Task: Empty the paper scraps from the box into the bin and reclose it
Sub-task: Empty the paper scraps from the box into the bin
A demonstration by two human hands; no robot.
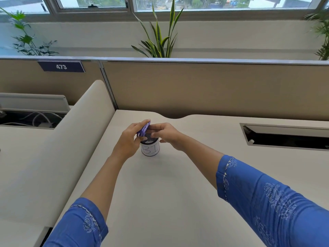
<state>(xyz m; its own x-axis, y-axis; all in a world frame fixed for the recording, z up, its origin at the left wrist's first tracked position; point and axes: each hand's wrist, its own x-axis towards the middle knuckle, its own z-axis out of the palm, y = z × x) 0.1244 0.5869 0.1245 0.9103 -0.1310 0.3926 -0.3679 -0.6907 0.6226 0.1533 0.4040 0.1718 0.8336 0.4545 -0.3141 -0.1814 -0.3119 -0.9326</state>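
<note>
Beige desk [178, 184] against tan partition [195, 86], plants [158, 41] and windows behind. Left hand [127, 139] grips purple box [143, 130] tilted over small bin [150, 147] mid-desk; right hand [167, 134] pinches the box's far side.

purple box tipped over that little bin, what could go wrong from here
The bin is small and its mouth is narrow, partly covered by the right hand, so scraps could spill onto the desk. The left hand holds the purple box tilted right at the rim; a nudge might tip the light bin.
</note>
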